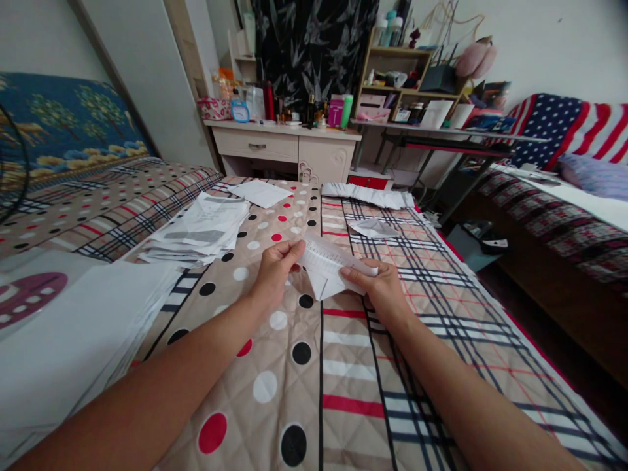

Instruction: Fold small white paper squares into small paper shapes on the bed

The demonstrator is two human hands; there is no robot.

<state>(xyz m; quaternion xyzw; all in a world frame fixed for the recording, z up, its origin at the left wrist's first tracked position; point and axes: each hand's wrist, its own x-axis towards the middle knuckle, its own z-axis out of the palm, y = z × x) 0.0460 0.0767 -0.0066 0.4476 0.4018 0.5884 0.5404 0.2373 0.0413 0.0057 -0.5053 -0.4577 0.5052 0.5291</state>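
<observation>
A partly folded sheet of printed white paper (330, 265) is held up between my two hands over the bedspread. My left hand (279, 268) pinches its left corner between thumb and fingers. On the right side, my right hand (380, 284) grips the paper with the thumb on top and the fingers behind it, partly hidden. A pointed flap hangs down at the middle of the sheet. Just beyond my right hand lies a small folded white paper piece (373, 227). Farther back is a long row of folded paper pieces (367, 195).
Paper stacks lie to the left: a printed pile (201, 226), a larger white stack (93, 327) and a loose sheet (260, 193). The patterned bedspread (275, 418) covers the bed. Beyond it stand a cream dresser (279, 147) and a desk with shelves (397, 72).
</observation>
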